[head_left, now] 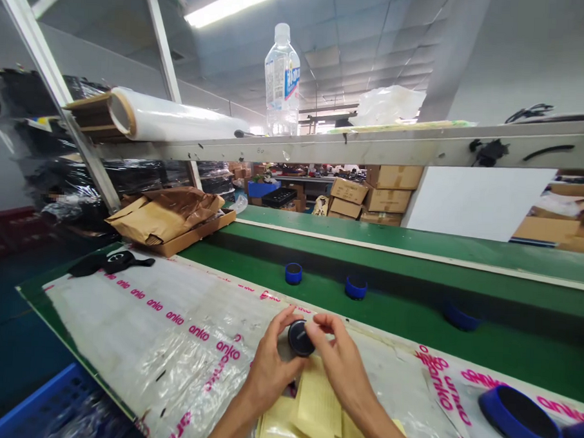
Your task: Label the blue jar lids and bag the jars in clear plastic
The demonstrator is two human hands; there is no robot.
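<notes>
A small black round piece with a shiny, lid-like face (301, 337) is held up above the table between both hands. My left hand (269, 360) curves around its left side, with thumb below and fingers above. On the other side, my right hand (339, 356) pinches at its upper right edge with thumb and bent fingers. Beneath the hands lie several overlapping yellow paper slips (319, 401). Blue rings with dark insides sit near: one ring (293, 274) and another ring (355, 287) on the green belt, and a larger-looking ring (520, 419) at the near right.
The green conveyor belt (399, 314) runs beyond the plastic-covered table (180, 350). A cardboard tray with brown paper (169, 220) stands at left, by a black strapped item (111, 261). Overhead, a shelf (324, 147) bears a bottle (282, 83) and a film roll (175, 118).
</notes>
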